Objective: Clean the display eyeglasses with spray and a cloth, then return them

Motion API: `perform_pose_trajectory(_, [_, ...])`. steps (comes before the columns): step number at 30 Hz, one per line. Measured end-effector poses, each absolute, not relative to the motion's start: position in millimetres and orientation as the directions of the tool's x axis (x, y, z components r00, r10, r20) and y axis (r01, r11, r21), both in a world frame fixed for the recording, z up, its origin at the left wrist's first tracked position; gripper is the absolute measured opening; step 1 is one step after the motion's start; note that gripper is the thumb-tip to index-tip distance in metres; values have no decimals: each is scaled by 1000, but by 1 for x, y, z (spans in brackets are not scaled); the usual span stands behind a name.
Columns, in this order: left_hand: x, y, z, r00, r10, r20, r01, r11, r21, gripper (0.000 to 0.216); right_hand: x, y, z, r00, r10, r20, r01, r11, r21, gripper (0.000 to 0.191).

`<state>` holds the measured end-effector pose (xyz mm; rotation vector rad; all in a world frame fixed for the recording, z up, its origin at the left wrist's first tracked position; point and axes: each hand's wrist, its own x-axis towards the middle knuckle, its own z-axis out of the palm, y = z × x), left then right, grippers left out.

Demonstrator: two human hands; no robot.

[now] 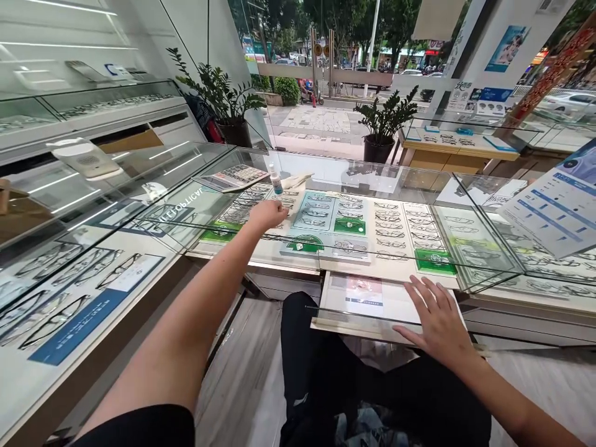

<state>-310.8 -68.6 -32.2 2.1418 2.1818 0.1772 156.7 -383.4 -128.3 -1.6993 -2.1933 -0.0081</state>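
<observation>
My left hand is stretched out over the glass display case, its fingers curled closed. What they hold, if anything, is hidden. Just beyond it a small white spray bottle with a blue-green label stands upright on the glass top, beside a crumpled pale cloth. My right hand is spread, fingers apart, at the right side of a pulled-out drawer. A printed card lies in that drawer. Rows of eyeglasses sit beneath the glass.
A printed sheet or booklet lies on the glass left of the bottle. A blue and white printed sign stands at the right. Another glass case of eyeglasses runs along the left. Potted plants stand behind the counter.
</observation>
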Motion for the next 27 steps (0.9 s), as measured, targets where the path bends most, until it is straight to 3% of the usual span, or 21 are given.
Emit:
perform_pose_trajectory(5, [-326,-87,-44,134,969,206,972,-169,163,31,158,-350,-121,-254,921,295,946,301,-124,97])
perform_pose_trajectory(12, [-324,-90,-50,8,973,231,970,-64,237,25,163,-308,-119,-421,781,462,904,403,141,98])
perform_pose_trajectory(16, [-323,-94,-51,-94,960,265,972,30,235,24,166,-285,-117,-439,779,447,897,409,168,101])
perform_pose_trajectory(21, [-321,-97,-56,-181,951,252,966,124,226,60,171,-247,-112,-418,816,398,906,404,123,103])
perform_pose_trajectory(27, [-327,-95,-60,-80,997,20,988,77,134,103,179,-215,-114,-418,860,293,907,411,88,115])
